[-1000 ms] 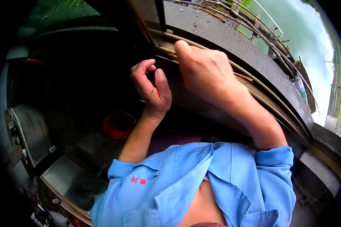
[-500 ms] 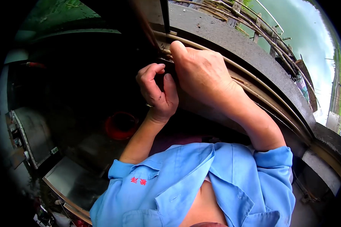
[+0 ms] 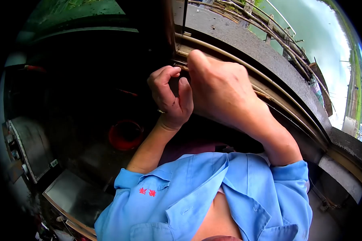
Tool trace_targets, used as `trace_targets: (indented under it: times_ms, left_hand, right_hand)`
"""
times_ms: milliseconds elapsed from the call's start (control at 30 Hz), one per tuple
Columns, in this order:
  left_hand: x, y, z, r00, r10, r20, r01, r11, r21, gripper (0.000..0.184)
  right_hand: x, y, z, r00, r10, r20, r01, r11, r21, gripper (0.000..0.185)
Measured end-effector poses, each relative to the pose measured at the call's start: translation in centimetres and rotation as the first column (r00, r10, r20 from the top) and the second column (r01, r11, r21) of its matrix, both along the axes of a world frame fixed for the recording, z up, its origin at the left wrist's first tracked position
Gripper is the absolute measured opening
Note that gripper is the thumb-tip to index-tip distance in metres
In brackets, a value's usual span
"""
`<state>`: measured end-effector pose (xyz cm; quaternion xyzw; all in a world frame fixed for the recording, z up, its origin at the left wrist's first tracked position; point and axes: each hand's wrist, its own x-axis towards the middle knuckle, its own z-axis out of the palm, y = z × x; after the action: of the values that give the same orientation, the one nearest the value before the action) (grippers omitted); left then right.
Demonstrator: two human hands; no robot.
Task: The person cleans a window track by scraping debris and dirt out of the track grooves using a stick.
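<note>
1. Left hand [image 3: 171, 96]: fingers curled, thumb set apart from the fingertips by a narrow gap; nothing visible in that gap. Risk: a fine item, if present, could slide through, the cause being a loose pinch.
2. Right hand [image 3: 219, 82]: rolled into a fist, back uppermost, palm hidden; cannot tell whether it holds anything. Risk: a slip would go unnoticed, since the knuckles cover the grip.
3. Window track [image 3: 295, 110]: nearest thing to both hands, running along the inner edge of the sill from its corner at the upright frame [image 3: 169, 24]. Contact with the right hand cannot be told. Risk: scraped knuckles, from working close to its raised rails; a small item could lodge between them.
4. Spacing: hands side by side near that corner; touching or barely apart, cannot tell. Risk: one knocking the other, for want of room.
5. Outer ledge [image 3: 229, 34]: grey, beyond the track, poles [image 3: 297, 56] and water [image 3: 309, 28] past its outer edge. Risk: loss outdoors, if something were flicked across.
6. Red bucket [image 3: 120, 143]: below, in deep shadow. Risk: anything dropped on this side would be hard to find, the light being poor.
</note>
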<state>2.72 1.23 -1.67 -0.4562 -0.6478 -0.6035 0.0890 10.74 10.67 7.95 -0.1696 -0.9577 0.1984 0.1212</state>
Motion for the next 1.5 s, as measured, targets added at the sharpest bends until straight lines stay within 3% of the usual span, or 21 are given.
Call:
trace_targets:
  times_ms: [200,300,400,500,700,767,933,1033,1167,1267,1367,1467,1500]
  left_hand:
    - [0.0,-0.1,-0.3,0.998,-0.041,0.051,0.038,0.997,0.061,0.025]
    - [0.0,-0.2,-0.2,0.998,-0.055,0.041,0.052,0.997,0.055,0.027]
    - [-0.2,-0.5,-0.1,0.997,-0.075,0.006,0.075,0.997,0.01,0.027]
    - [-0.2,-0.5,0.0,0.996,-0.092,-0.009,0.091,0.995,-0.025,0.027]
    - [-0.3,-0.2,-0.2,0.994,-0.106,-0.024,0.107,0.994,0.018,0.026]
    - [-0.3,0.0,-0.2,0.994,-0.105,-0.014,0.105,0.993,0.053,0.026]
    - [-0.4,-0.1,-0.3,0.986,-0.154,0.06,0.15,0.986,0.072,0.026]
    - [-0.5,-0.1,-0.4,0.984,-0.169,0.054,0.165,0.983,0.079,0.026]
    - [-0.6,-0.2,-0.3,0.978,-0.198,0.062,0.191,0.977,0.098,0.026]
    - [-0.8,-0.1,-0.2,0.979,-0.198,0.047,0.194,0.978,0.072,0.026]
    - [-0.9,-0.2,-0.1,0.98,-0.196,0.028,0.193,0.977,0.096,0.026]
    - [-0.8,-0.1,-0.1,0.982,-0.186,0.033,0.181,0.976,0.126,0.027]
    - [-0.8,-0.1,-0.1,0.98,-0.194,0.045,0.187,0.973,0.139,0.027]
  right_hand:
    - [0.0,0.7,0.2,0.993,-0.099,-0.057,0.102,0.993,0.057,0.016]
    - [-0.8,0.3,0.0,0.997,-0.067,-0.038,0.064,0.995,-0.076,0.015]
    - [-1.3,0.7,0.1,1.0,-0.018,-0.005,0.018,0.998,-0.066,0.017]
    - [-1.3,1.0,0.5,0.991,0.0,0.137,-0.004,1.0,0.03,0.028]
    - [-1.4,-0.8,-0.8,0.991,-0.096,0.089,0.091,0.994,0.061,0.029]
    - [-1.3,-1.4,-1.1,0.973,-0.203,0.113,0.196,0.978,0.07,0.028]
    - [0.3,-0.9,0.0,0.971,-0.234,0.047,0.237,0.968,-0.078,0.016]
    - [0.5,-0.5,0.3,0.987,-0.157,-0.023,0.15,0.969,-0.199,0.014]
    - [-0.3,0.2,1.3,0.992,-0.027,0.124,0.061,0.96,-0.274,0.012]
    - [-1.4,0.1,0.3,0.969,-0.074,0.237,0.139,0.953,-0.269,0.011]
    - [-1.3,-0.5,0.0,0.984,-0.142,0.104,0.167,0.937,-0.307,0.019]
    - [-0.7,-0.8,-1.0,0.932,-0.362,-0.024,0.267,0.727,-0.633,0.02]
    - [-0.5,-1.0,-1.1,0.932,-0.362,-0.023,0.267,0.727,-0.632,0.02]
